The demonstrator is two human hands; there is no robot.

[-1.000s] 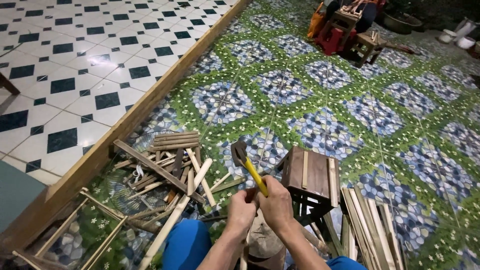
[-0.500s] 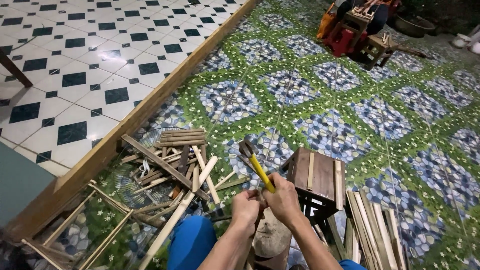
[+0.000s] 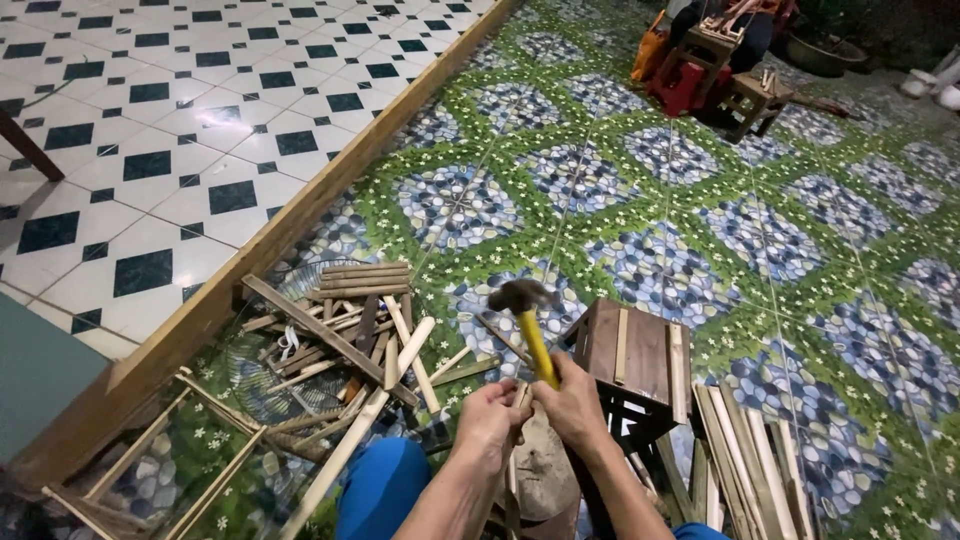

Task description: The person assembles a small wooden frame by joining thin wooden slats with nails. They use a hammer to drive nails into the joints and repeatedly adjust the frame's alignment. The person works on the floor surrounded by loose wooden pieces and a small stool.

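Observation:
My right hand [image 3: 575, 405] grips the yellow handle of a hammer [image 3: 528, 325], whose dark head is raised above the floor. My left hand [image 3: 490, 415] sits just beside it, fingers pinched on a thin wooden slat [image 3: 517, 450] standing over a round wooden block [image 3: 545, 475]. A small dark wooden stool [image 3: 640, 355] stands right of the hammer, close to my right wrist. My blue-clad knee [image 3: 385, 485] is at the bottom edge.
A heap of wooden slats and sticks [image 3: 340, 330] lies to the left over a wire fan grille [image 3: 270, 375]. More slats [image 3: 745, 460] lie at right. A wooden beam [image 3: 300, 215] divides the tiled floors. Far off, another person [image 3: 720, 40] sits among small stools.
The hammer head has lifted and tipped slightly left. Both hands stay together on the slat and handle. The camera view has shifted a little.

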